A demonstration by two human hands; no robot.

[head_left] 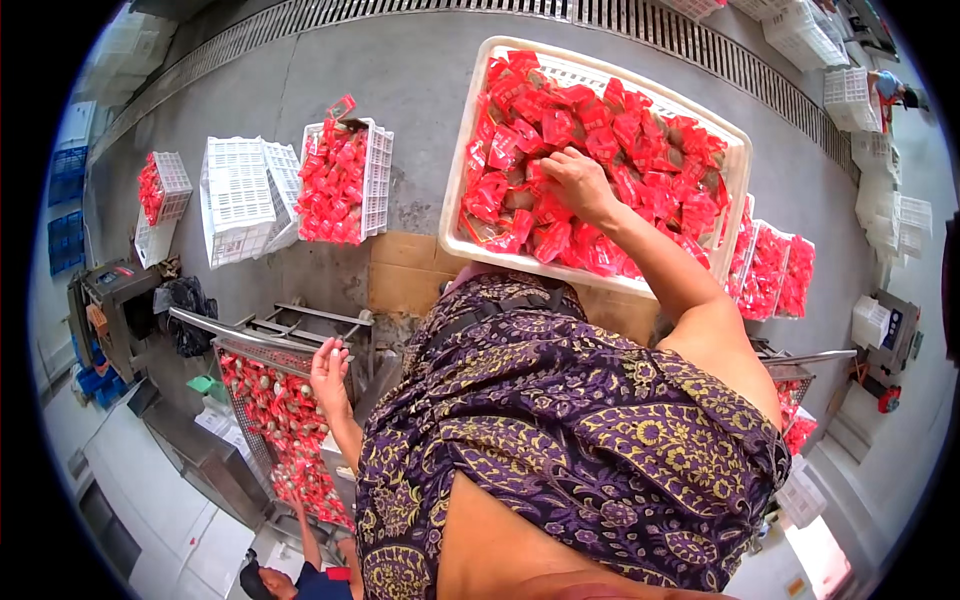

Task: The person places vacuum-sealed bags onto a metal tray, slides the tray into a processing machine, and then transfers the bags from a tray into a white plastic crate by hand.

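Note:
A large cream plastic crate point(462, 130) in front of me is heaped with small red plastic packets point(600, 140), some with brownish contents showing through. My right hand point(580, 185) reaches into the heap, left of its middle. Its fingers are bent and closed on a red packet, partly hidden among the others. Off to my left, my left hand point(329, 378) is raised beside a metal-framed mesh tray point(240, 400) of red packets. Its fingers are partly stretched and apart, with nothing visible in them.
White crates point(238, 190) and a crate of red packets point(335, 185) stand on the floor at left. More filled crates point(768, 265) are at right. A co-worker point(300, 580) reaches toward the mesh tray at lower left. A floor grate point(480, 8) crosses the far side. Cardboard point(405, 285) lies near my crate.

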